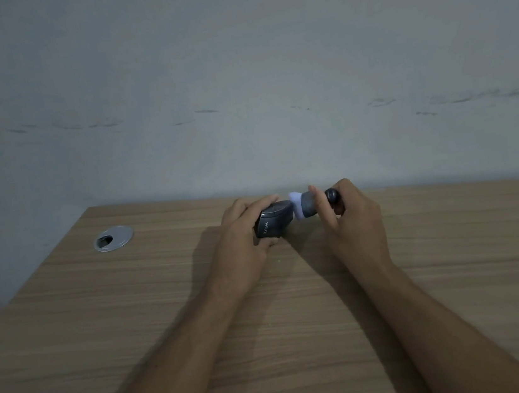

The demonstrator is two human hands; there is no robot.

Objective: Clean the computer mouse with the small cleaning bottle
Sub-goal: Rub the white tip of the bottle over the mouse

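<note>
Now dark bottle's (318, 203) pale tip touching mouse (273, 222).

The counter (134, 311) lies bare and open on the left, in front and on the right. Its only fixture is a round metal cable hole (113, 237), flush near the far left corner. The wall (236, 84) closes off the far edge, just behind both hands.
</note>
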